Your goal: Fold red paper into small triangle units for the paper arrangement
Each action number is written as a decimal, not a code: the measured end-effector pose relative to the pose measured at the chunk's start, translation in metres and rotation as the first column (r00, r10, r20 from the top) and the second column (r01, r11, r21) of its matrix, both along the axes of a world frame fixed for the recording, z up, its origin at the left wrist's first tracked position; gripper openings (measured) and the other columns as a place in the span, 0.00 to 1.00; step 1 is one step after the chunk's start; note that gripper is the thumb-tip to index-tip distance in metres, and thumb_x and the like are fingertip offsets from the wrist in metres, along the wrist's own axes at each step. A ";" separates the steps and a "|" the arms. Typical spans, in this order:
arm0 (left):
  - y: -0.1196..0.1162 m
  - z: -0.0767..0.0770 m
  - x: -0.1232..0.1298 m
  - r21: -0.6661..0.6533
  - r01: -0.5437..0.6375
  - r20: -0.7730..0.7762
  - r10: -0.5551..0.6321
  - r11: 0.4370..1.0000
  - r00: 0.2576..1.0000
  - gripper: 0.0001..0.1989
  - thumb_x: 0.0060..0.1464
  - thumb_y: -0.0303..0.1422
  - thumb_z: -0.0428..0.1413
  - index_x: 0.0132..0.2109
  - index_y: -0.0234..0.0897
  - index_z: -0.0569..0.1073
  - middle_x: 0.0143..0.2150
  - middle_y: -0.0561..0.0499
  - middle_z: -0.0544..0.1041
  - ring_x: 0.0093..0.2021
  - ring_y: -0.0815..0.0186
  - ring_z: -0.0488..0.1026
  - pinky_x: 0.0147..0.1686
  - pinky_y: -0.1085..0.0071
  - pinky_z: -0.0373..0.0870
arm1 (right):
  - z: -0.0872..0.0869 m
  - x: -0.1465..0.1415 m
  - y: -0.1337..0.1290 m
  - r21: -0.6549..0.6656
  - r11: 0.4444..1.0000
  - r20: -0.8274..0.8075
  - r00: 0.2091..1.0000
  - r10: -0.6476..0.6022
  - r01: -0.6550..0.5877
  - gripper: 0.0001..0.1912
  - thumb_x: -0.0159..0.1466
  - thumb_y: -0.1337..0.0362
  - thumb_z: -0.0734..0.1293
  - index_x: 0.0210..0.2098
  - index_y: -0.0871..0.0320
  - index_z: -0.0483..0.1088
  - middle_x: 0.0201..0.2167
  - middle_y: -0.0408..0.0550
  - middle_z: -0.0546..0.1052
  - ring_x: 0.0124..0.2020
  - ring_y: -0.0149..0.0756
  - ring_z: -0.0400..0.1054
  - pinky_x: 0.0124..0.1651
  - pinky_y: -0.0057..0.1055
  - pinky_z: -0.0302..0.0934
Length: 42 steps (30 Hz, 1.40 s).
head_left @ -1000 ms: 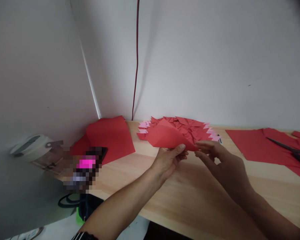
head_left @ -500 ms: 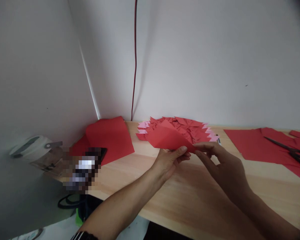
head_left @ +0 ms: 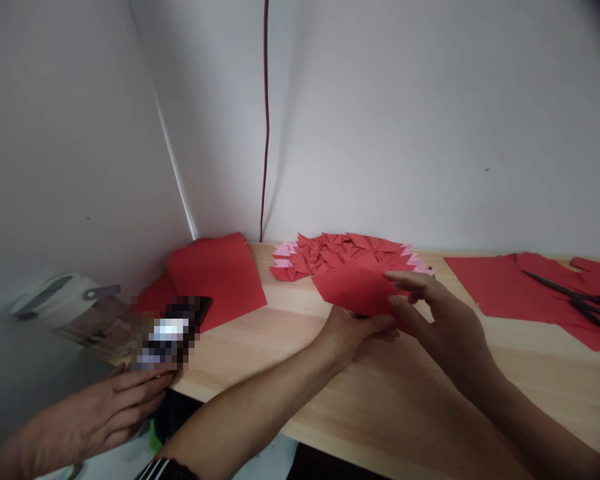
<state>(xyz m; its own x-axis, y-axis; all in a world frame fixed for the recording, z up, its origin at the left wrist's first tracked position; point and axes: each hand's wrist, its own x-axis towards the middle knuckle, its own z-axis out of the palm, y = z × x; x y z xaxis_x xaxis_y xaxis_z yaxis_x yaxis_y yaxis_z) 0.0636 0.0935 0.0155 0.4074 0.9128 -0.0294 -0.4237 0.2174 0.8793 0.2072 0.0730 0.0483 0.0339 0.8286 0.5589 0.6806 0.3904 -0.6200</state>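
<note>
A piece of red paper (head_left: 355, 285) is held above the wooden table, in front of a pile of folded red and pink paper shapes (head_left: 330, 248). My left hand (head_left: 353, 333) grips its lower edge from below, thumb on top. At the paper's right end is my right hand (head_left: 430, 310), with thumb and index finger closed on the edge; the other fingers are partly hidden.
Another person's hand (head_left: 125, 407) is at the pixelated phone (head_left: 167, 330), lower left. Red sheets (head_left: 220, 277) lie behind it. A lidded jar (head_left: 55, 300) stands far left. Black scissors (head_left: 575, 293) rest on red paper (head_left: 495, 287) at right.
Another person's hand has come in at the lower left, by the phone. The held paper has shifted right and slightly down, and its angle has changed.
</note>
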 end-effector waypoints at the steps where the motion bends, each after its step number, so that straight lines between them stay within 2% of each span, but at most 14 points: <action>1: 0.000 0.000 0.000 0.000 0.001 -0.003 -0.001 1.000 1.000 0.22 0.42 0.34 0.67 0.45 0.31 0.76 0.34 0.45 0.76 0.29 0.68 0.72 0.34 0.68 0.69 | 0.000 0.000 0.000 -0.005 1.000 -0.002 1.000 0.002 -0.002 0.14 0.62 0.59 0.64 0.47 0.51 0.70 0.40 0.45 0.76 0.31 0.34 0.68 0.31 0.30 0.62; 7: -0.001 0.004 -0.001 0.001 0.002 -0.003 -0.002 1.000 1.000 0.20 0.42 0.34 0.67 0.44 0.30 0.77 0.36 0.43 0.77 0.31 0.67 0.73 0.36 0.67 0.70 | 0.000 -0.001 -0.002 -0.057 0.998 -0.022 1.000 -0.014 0.013 0.13 0.62 0.57 0.63 0.45 0.52 0.70 0.37 0.46 0.76 0.30 0.34 0.68 0.25 0.29 0.60; 13: 0.001 0.003 -0.001 -0.011 -0.014 -0.002 0.014 1.000 1.000 0.21 0.41 0.35 0.67 0.43 0.29 0.76 0.34 0.44 0.77 0.31 0.66 0.74 0.37 0.65 0.71 | -0.004 0.000 0.001 -0.078 0.997 -0.046 0.999 -0.005 0.001 0.13 0.61 0.56 0.64 0.42 0.53 0.71 0.36 0.46 0.76 0.31 0.35 0.69 0.27 0.29 0.62; 20: 0.004 0.003 -0.003 -0.035 0.027 0.077 -0.024 0.999 0.997 0.23 0.41 0.37 0.67 0.43 0.28 0.76 0.37 0.42 0.78 0.34 0.63 0.76 0.42 0.62 0.71 | -0.001 0.000 0.001 -0.181 0.984 -0.089 0.996 -0.009 -0.007 0.11 0.61 0.54 0.62 0.36 0.52 0.72 0.30 0.44 0.77 0.27 0.35 0.69 0.27 0.30 0.60; 24: 0.007 0.015 -0.013 -0.013 0.064 -0.001 -0.064 0.998 0.998 0.24 0.42 0.38 0.67 0.46 0.30 0.75 0.40 0.41 0.77 0.35 0.62 0.76 0.37 0.65 0.71 | 0.003 0.007 0.004 -0.170 0.983 -0.047 0.996 -0.077 0.067 0.10 0.60 0.55 0.63 0.33 0.52 0.72 0.29 0.44 0.77 0.27 0.36 0.68 0.26 0.30 0.58; 26: 0.011 0.024 -0.022 -0.008 -0.006 -0.060 0.005 1.000 0.998 0.24 0.42 0.39 0.67 0.45 0.31 0.75 0.42 0.41 0.77 0.36 0.61 0.75 0.34 0.68 0.71 | 0.003 0.012 0.006 -0.177 0.979 -0.023 0.994 -0.111 0.105 0.11 0.60 0.54 0.63 0.32 0.52 0.71 0.29 0.44 0.76 0.27 0.36 0.67 0.26 0.30 0.57; 29: 0.018 0.037 -0.036 0.024 -0.094 -0.082 0.096 0.995 0.992 0.24 0.42 0.40 0.66 0.47 0.34 0.75 0.46 0.41 0.76 0.40 0.61 0.75 0.38 0.65 0.71 | 0.002 0.018 0.010 -0.184 0.976 0.019 0.993 -0.117 0.119 0.12 0.59 0.52 0.63 0.32 0.52 0.71 0.29 0.44 0.76 0.27 0.36 0.67 0.27 0.31 0.57; 31: 0.023 0.042 -0.046 0.073 -0.125 -0.193 0.137 0.989 0.972 0.25 0.42 0.40 0.66 0.47 0.36 0.75 0.44 0.43 0.77 0.41 0.62 0.75 0.42 0.66 0.69 | 0.002 0.020 0.011 -0.187 0.979 0.049 0.996 -0.071 0.079 0.11 0.60 0.52 0.63 0.33 0.52 0.71 0.29 0.43 0.76 0.27 0.35 0.66 0.27 0.31 0.56; 33: 0.027 0.046 -0.056 0.153 -0.073 -0.373 0.127 0.985 0.919 0.24 0.39 0.40 0.68 0.45 0.36 0.76 0.39 0.46 0.78 0.40 0.64 0.74 0.41 0.70 0.67 | 0.002 0.020 0.011 -0.207 0.978 0.073 0.997 0.016 -0.001 0.11 0.61 0.53 0.62 0.32 0.52 0.71 0.29 0.43 0.76 0.27 0.35 0.66 0.26 0.30 0.56; 35: 0.029 0.050 -0.063 0.203 -0.009 -0.464 0.104 0.979 0.879 0.22 0.39 0.42 0.67 0.42 0.36 0.77 0.34 0.48 0.77 0.36 0.66 0.73 0.37 0.72 0.66 | 0.003 0.018 0.010 -0.236 0.967 0.101 0.987 0.123 -0.096 0.10 0.63 0.55 0.61 0.30 0.52 0.69 0.29 0.42 0.75 0.27 0.34 0.66 0.26 0.30 0.56; 38: 0.026 0.054 -0.066 0.284 0.096 -0.555 0.083 0.954 0.828 0.16 0.38 0.42 0.67 0.29 0.34 0.75 0.26 0.52 0.72 0.28 0.69 0.69 0.29 0.75 0.62 | 0.005 0.015 0.008 -0.261 0.946 0.148 0.960 0.237 -0.193 0.09 0.64 0.59 0.60 0.29 0.53 0.67 0.28 0.42 0.74 0.28 0.33 0.66 0.29 0.30 0.57; 39: 0.025 0.054 -0.066 0.275 0.123 -0.565 0.057 0.954 0.823 0.16 0.38 0.43 0.67 0.28 0.34 0.75 0.25 0.53 0.72 0.26 0.70 0.68 0.27 0.75 0.61 | 0.005 0.014 0.007 -0.266 0.939 0.162 0.951 0.264 -0.216 0.09 0.64 0.60 0.60 0.29 0.53 0.67 0.28 0.42 0.74 0.28 0.34 0.66 0.31 0.30 0.57; 42: 0.021 0.051 -0.060 0.169 0.215 -0.535 -0.094 0.962 0.840 0.17 0.39 0.43 0.66 0.33 0.34 0.77 0.30 0.50 0.75 0.28 0.68 0.71 0.28 0.73 0.64 | 0.003 0.012 0.006 -0.273 0.926 0.202 0.926 0.319 -0.260 0.08 0.65 0.62 0.59 0.31 0.53 0.68 0.29 0.42 0.74 0.29 0.34 0.65 0.33 0.32 0.58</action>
<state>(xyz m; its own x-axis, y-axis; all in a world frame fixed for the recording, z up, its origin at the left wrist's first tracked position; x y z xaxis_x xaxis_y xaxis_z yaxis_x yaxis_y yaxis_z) 0.0034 0.1145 0.0664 0.5240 0.8472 -0.0879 0.1294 0.0229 0.9913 0.2194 0.0788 0.0514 -0.3374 0.8903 0.3060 0.6990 0.4546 -0.5520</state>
